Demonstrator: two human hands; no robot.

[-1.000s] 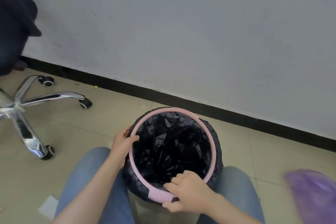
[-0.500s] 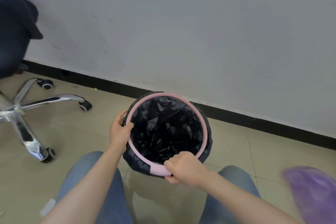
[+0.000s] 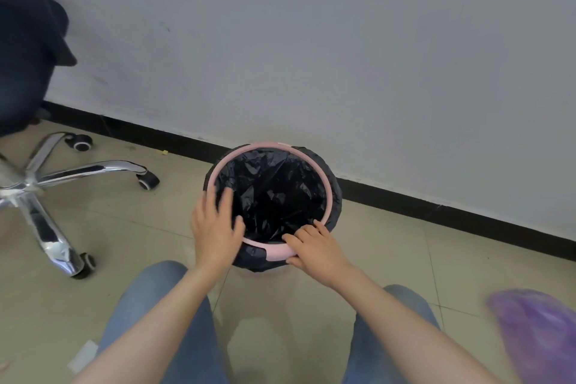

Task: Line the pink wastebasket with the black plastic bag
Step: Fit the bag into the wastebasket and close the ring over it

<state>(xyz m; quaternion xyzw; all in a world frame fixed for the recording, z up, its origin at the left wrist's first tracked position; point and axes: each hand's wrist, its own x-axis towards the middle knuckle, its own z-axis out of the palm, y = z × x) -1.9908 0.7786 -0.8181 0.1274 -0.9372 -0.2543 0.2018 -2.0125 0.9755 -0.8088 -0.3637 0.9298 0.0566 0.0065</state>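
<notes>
Item: pink wastebasket [image 3: 324, 187], standing on the tiled floor [image 3: 118, 227] just in front of the person's knees and near the black skirting [image 3: 436, 207] at the foot of the wall. Lining: black plastic bag [image 3: 274, 193] seated inside, crumpled film filling the interior; its mouth is turned out over the top and hangs down the outside wall as a dark collar all round. A pink ring [image 3: 280, 251] sits over the fold and shows as an unbroken band around the opening, so the bag appears clamped at the top. Status, as judged: lining essentially complete; what remains looks like minor smoothing of the film or pressing the ring home at the near edge, then letting go. Left hand [image 3: 215, 227]: palm down over the near-left rim, fingers spread and slightly blurred, open and gripping nothing. Right hand [image 3: 314, 248]: at the near-right rim, fingers curled over the pink ring and into the opening, thumb below the ring on the outside, closed on the ring in a light pinch. Adjacent, not involved: office chair base [image 3: 59, 178] with castors at left; a blurred purple object [image 3: 539, 330] at lower right, identity not determinable.
</notes>
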